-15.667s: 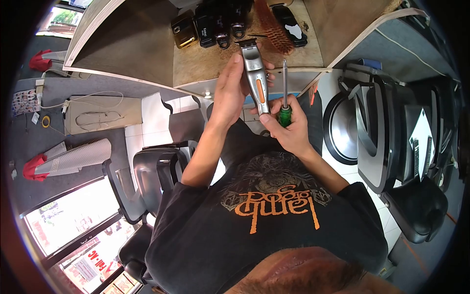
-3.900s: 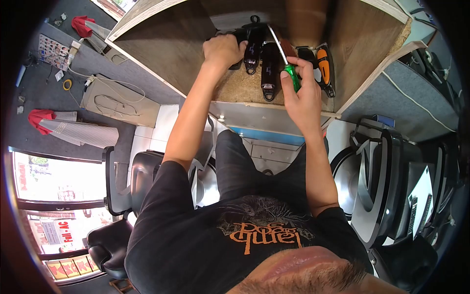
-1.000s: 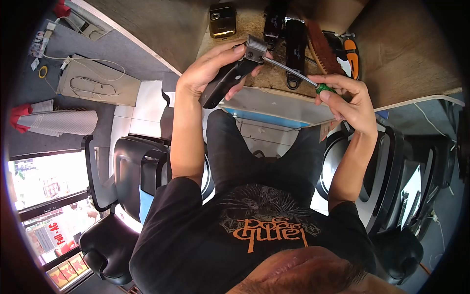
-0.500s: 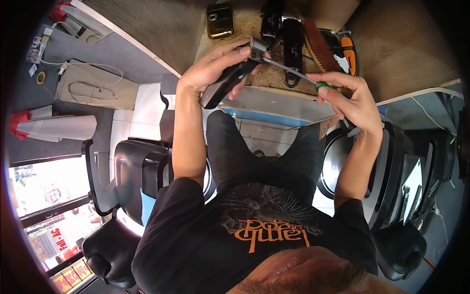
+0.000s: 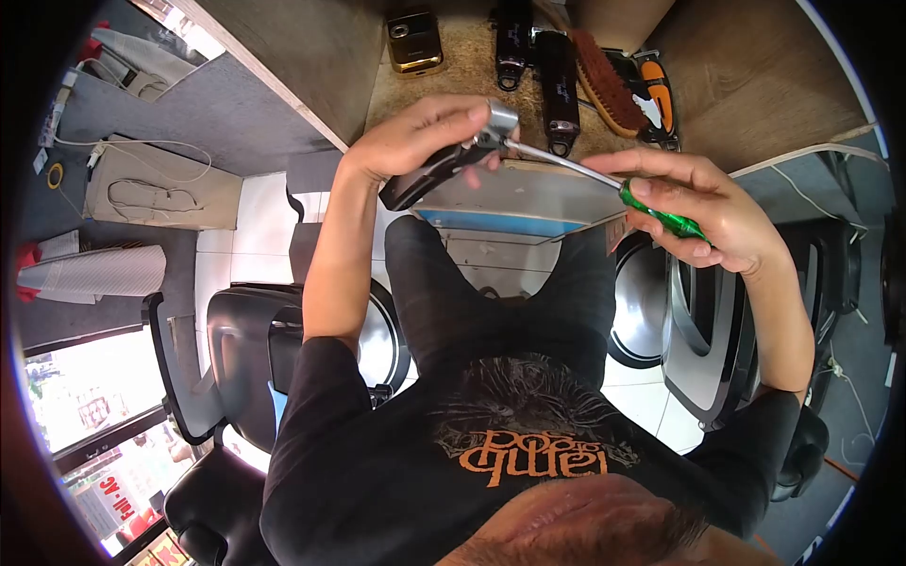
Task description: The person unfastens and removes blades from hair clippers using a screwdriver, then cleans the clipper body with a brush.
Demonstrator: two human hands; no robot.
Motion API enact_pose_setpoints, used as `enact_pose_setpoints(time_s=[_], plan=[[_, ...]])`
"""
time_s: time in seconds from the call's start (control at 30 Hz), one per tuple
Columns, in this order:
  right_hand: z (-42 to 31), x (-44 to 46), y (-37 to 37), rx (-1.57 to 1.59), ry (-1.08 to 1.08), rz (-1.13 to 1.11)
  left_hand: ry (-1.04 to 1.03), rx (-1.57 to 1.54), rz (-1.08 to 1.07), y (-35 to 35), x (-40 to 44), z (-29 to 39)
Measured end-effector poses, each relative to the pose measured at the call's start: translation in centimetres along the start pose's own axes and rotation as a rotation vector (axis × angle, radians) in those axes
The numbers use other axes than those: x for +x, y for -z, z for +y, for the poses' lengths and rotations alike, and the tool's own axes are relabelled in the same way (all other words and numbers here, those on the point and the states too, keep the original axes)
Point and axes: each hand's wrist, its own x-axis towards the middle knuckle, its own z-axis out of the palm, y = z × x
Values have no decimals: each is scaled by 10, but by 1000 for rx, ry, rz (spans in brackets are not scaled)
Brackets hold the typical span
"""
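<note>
Black hair clipper with a silver metal blade head (image 5: 427,179) sits in my left hand (image 5: 411,140), held up over the lap at the near edge of the shelf, its head toward the upper right and its body slanting down to the lower left. The left grip is closed around it, thumb along the upper side close to the blade head and fingertips showing beyond the body. My right hand (image 5: 708,212) has its grip closed on a screwdriver with a clear green handle and a long steel shaft (image 5: 566,162); I see the index finger extended above the handle and the other fingers curled under it. The shaft slants up to the left, and its tip meets the base of the blade head, though I cannot tell whether it is seated in a screw. Beyond the hands, on the brown particleboard shelf (image 5: 462,74), I have a gold-and-black boxy device (image 5: 415,42) at the left, then two black clippers, one (image 5: 512,45) just beside the other (image 5: 559,94). To their right lies a curved brush with reddish-brown bristles (image 5: 606,83), and next to it an orange-and-black trimmer (image 5: 658,94) near the right side wall.
</note>
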Motion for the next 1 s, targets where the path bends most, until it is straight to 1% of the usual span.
enact_pose_setpoints(time_s=[0.07,0.1,0.23,0.33,0.4,0.5,0.57,0.67,0.77,0.87,0.93,1.0], plan=[[-6,3,-9,-15,7,45,37,-63,52,2,-4,7],[-9,4,-11,-24,12,67,6,-51,61,3,-2,5],[-25,9,6,-165,-35,11,47,24,5,2,0,9],[-22,16,12,-301,0,34,70,58,3,2,2,11],[-8,24,15,-499,227,54,93,51,12,3,2,11],[-3,24,6,-785,433,143,124,35,37,2,3,14],[-3,22,1,-1077,623,203,131,34,72,2,3,10],[-3,15,-5,-1660,763,332,129,13,95,2,4,11],[7,15,-13,-1980,911,492,129,-13,119,1,4,13],[5,15,-13,-1685,824,503,119,-9,179,-4,4,12],[-5,11,-15,-1621,665,506,110,0,203,-7,6,13],[-9,11,-13,-1581,633,514,102,3,215,-8,6,13]])
